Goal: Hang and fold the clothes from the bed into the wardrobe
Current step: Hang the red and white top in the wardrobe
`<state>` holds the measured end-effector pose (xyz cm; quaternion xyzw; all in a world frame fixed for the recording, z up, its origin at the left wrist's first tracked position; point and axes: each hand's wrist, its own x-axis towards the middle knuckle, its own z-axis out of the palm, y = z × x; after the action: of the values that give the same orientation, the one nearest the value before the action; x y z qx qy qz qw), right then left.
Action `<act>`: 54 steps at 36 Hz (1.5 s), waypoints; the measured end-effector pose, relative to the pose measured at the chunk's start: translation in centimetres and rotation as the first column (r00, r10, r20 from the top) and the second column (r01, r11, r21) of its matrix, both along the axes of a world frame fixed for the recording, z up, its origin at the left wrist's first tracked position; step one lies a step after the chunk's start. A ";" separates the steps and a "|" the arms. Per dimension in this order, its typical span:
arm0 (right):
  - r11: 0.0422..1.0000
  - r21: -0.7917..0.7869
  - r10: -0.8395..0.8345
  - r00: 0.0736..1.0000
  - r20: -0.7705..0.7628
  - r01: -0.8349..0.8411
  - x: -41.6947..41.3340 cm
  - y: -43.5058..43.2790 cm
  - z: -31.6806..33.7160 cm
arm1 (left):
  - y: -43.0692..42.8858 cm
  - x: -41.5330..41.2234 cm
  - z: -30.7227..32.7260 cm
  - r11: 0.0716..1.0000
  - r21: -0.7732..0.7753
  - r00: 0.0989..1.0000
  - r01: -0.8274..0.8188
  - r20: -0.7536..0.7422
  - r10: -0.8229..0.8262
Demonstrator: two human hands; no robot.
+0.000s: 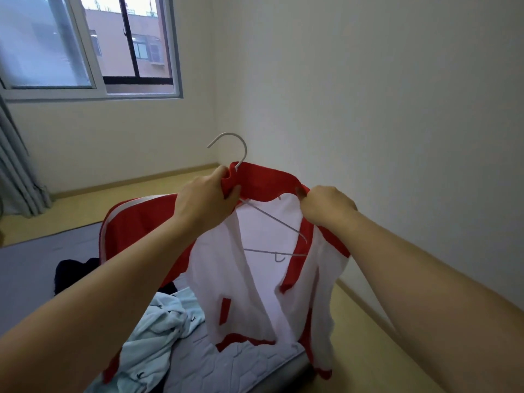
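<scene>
Currently in hand: the hanging step; you are working the red-and-white jacket (243, 293) onto the white wire hanger (272, 219), and it looks only half seated
Left hand (208, 198): your fingers are curled round the left end of the red collar, clamped there together with the hanger's neck just below the hook (245, 150)
Right hand (326, 207): it pinches the right end of the collar between thumb and curled fingers, and grips nothing else
Jacket: you hold it up in the air over the near corner of the bed (255, 361), front open, hem hanging low toward the mattress; whether it touches cannot be told
Hanger: one arm slants down inside the open front, bare wire against the white lining, so the right shoulder seems not yet drawn over it
Next move: probably pull the right shoulder out and over that wire end, then level the collar before you let go with either hand
Edges: the mattress corner lies right under the hem, and the hook stands free above your left hand, apart from everything
Open room: a strip of floor (382, 350) runs between bed and wall (397, 137) on your right; the wardrobe is not in view, so expect to turn
Left on the bed: a crumpled light blue garment (158, 330) just beside the jacket, and a dark garment (73, 273) further left
</scene>
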<state>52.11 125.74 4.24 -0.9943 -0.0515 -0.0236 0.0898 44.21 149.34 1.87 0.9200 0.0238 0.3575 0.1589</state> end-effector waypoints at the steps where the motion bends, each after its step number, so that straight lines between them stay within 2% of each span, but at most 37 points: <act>1: 1.000 0.008 -0.026 0.999 -0.039 0.026 0.0 -0.3 0.0 | -0.1 0.2 0.0 1.000 -0.028 1.000 0.013 -0.013 -0.013; 5: 0.997 0.034 -0.068 0.989 -0.133 0.073 -0.2 -1.4 0.0 | -0.4 1.3 -0.1 0.985 -0.154 0.993 0.082 -0.067 -0.093; 8: 0.995 0.018 -0.091 0.984 -0.152 0.095 -0.2 -2.1 0.0 | -0.9 2.3 -0.4 0.978 -0.171 0.986 0.116 -0.098 -0.134; 11: 0.997 0.020 -0.068 0.981 -0.182 0.072 -0.6 -2.5 0.6 | -2.2 3.1 -0.6 0.986 -0.077 0.981 0.146 -0.115 -0.154; 15: 0.998 0.049 -0.037 0.981 -0.191 0.048 -1.7 -3.0 2.0 | -4.9 4.0 -1.3 0.965 0.171 0.977 0.201 -0.104 -0.186; 18: 0.994 0.082 -0.056 0.969 -0.243 0.078 -2.5 -4.4 2.5 | -7.2 4.9 -1.8 0.944 0.190 0.963 0.268 -0.068 -0.260; 19: 0.971 0.204 -0.062 0.958 -0.280 0.122 -2.6 -5.1 2.4 | -8.1 5.2 -2.0 0.945 0.161 0.958 0.286 -0.059 -0.280; 20: 0.899 0.389 -0.071 0.944 -0.321 0.200 -2.7 -5.8 2.4 | -9.0 5.6 -2.3 0.944 0.127 0.952 0.304 -0.065 -0.298; 21: 0.765 0.566 -0.080 0.917 -0.392 0.309 -3.1 -6.4 2.5 | -10.0 5.9 -2.6 0.940 0.094 0.944 0.327 -0.084 -0.319; 22: 0.621 0.678 -0.058 0.886 -0.460 0.392 -3.3 -7.2 2.4 | -11.0 6.2 -3.0 0.933 0.061 0.932 0.354 -0.108 -0.346; 24: 0.370 0.802 0.034 0.856 -0.516 0.469 -3.7 -8.6 2.1 | -13.0 6.8 -3.7 0.913 -0.013 0.902 0.408 -0.146 -0.406; 25: 0.305 0.827 0.078 0.853 -0.516 0.472 -3.9 -9.4 1.9 | -14.1 7.1 -3.9 0.899 -0.057 0.884 0.434 -0.164 -0.437; 26: 0.292 0.836 0.118 0.850 -0.513 0.464 -4.4 -10.3 1.8 | -15.2 7.2 -4.2 0.879 -0.124 0.860 0.460 -0.184 -0.476; 28: 0.372 0.833 0.200 0.841 -0.502 0.409 -5.8 -12.6 1.4 | -17.3 7.5 -4.7 0.786 -0.360 0.783 0.503 -0.196 -0.590; 30: 0.512 0.807 0.229 0.858 -0.460 0.296 -7.3 -15.7 0.5 | -19.4 7.7 -5.0 0.643 -0.579 0.706 0.502 -0.155 -0.691; 33: 0.758 0.632 0.006 0.966 -0.258 0.163 -8.9 -20.0 -1.1 | -22.1 7.9 -5.0 0.516 -0.672 0.626 0.532 -0.099 -0.774; 35: 0.872 0.476 -0.125 0.992 -0.018 0.119 -9.4 -22.1 -2.3 | -24.2 7.9 -4.6 0.480 -0.690 0.576 0.541 -0.111 -0.810; 36: 0.898 0.425 -0.158 0.985 0.064 0.116 -9.4 -23.1 -3.0 | -25.5 7.9 -4.4 0.471 -0.688 0.551 0.552 -0.123 -0.826; 39: 0.899 0.414 -0.211 0.969 0.124 0.143 -9.8 -25.4 -4.2 | -30.1 7.9 -3.2 0.422 -0.676 0.484 0.604 -0.110 -0.868; 41: 0.911 0.373 -0.267 0.942 0.203 0.178 -10.1 -27.3 -4.7 | -33.5 7.9 -2.4 0.429 -0.633 0.470 0.644 -0.115 -0.875; 43: 0.919 0.339 -0.319 0.889 0.329 0.204 -10.7 -29.6 -4.9 | -36.9 7.7 -1.8 0.437 -0.574 0.448 0.692 -0.133 -0.884; 46: 0.906 0.312 -0.404 0.801 0.441 0.285 -12.0 -33.7 -5.1 | -41.9 7.2 -1.2 0.416 -0.472 0.385 0.777 -0.166 -0.908; 52: 0.808 0.318 -0.585 0.609 0.536 0.496 -15.9 -41.5 -5.0 | -50.9 6.6 -2.0 0.296 -0.286 0.261 0.911 -0.155 -0.953; 54: 0.731 0.336 -0.670 0.531 0.520 0.594 -17.6 -44.3 -5.2 | -54.3 6.4 -2.9 0.262 -0.248 0.223 0.933 -0.172 -0.959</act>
<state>34.49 81.43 -0.92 -0.8736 0.2872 -0.3765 0.1119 50.64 94.99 -1.00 0.7775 -0.4994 0.0477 0.3793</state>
